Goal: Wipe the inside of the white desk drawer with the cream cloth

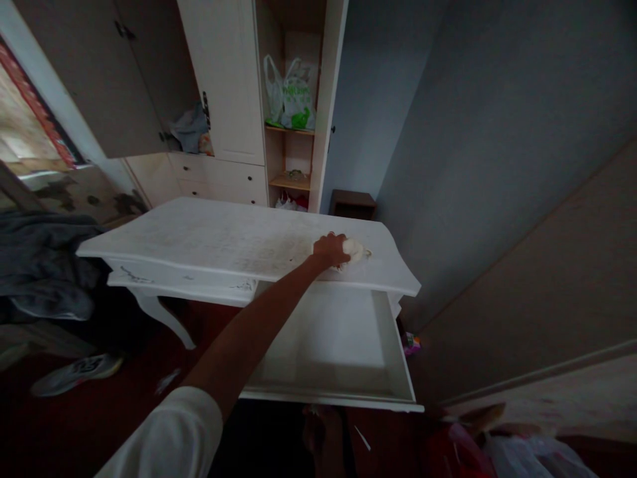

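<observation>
My left hand (330,250) reaches across a white table (209,232), its fingers curled round a crumpled white cloth (353,249). The cloth lies against the tabletop near the right end. Greyish smudges mark the surface to the left of the hand. Below the forearm, a white drawer (333,332) is pulled out of the table, and nothing shows inside it. My right hand is not in view. Under the drawer's front edge a dim bare-skinned shape, perhaps a foot, shows too dark to make out.
Behind the table stands a white wardrobe (223,79) with a plastic bag (298,103) on a shelf. Dark clothes (44,265) lie at left, above a shoe (77,374). A grey wall (478,166) bounds the right side. More plastic bags (532,455) sit at lower right.
</observation>
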{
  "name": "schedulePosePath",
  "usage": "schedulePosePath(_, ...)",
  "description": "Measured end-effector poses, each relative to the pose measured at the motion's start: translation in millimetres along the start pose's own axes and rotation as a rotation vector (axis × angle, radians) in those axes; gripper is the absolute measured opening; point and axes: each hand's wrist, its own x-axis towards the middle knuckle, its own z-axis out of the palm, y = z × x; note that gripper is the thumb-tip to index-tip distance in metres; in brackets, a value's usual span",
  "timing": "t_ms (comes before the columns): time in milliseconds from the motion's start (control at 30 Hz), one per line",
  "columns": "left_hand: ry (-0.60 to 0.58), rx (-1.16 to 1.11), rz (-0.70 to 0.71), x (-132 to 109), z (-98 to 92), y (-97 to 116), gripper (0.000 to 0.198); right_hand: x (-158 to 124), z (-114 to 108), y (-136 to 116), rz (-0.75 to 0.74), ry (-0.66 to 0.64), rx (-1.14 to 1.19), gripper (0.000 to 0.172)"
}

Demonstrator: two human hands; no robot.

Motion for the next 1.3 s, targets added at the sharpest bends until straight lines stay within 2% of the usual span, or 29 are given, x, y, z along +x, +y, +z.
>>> schedulePosePath(100, 0.023, -0.010, -0.051, -30, -4.5, -5, 0.055, -4, 0, -2, -0.035, 0.008, -0.015, 0.058)
schedulePosePath(267, 0.091, 0.025, -0.058, -111, -9.2, -14, 0.054, -13, -1, -13, -0.055, -0.012, -0.002, 0.057)
schedulePosePath(367, 0.116, 0.148, -0.084, -156, -11.2, -15, 0.043, -17, 0, -18, -0.072, -0.036, 0.021, 0.054)
schedulePosePath(500, 0.074, 0.256, -0.071, -187, 0.1, -24, 0.036, -17, -1, -18, -0.116, -0.046, 0.042, 0.051)
schedulePosePath(667, -0.089, 0.328, -0.102, -193, 32.3, -54, 0.037, -16, -2, -13, -0.122, 0.002, 0.030, 0.050)
schedulePosePath(767, -0.081, 0.360, -0.032, -188, 43.8, -66, 0.033, -18, 0, -14, -0.082, 0.049, 0.038, 0.050)
schedulePosePath(867, -0.040, 0.384, 0.007, -179, 47.6, -71, 0.043, -21, 4, -17, -0.053, 0.058, 0.021, 0.051)
schedulePosePath(1133, -0.090, 0.219, -0.234, -154, 59.0, -82, 0.043, -40, 9, -15, -0.010, 0.042, 0.029, 0.049)
schedulePosePath(1300, -0.043, 0.165, -0.350, -143, 65.2, -85, 0.051, -43, 7, -20, -0.050, 0.097, 0.018, 0.043)
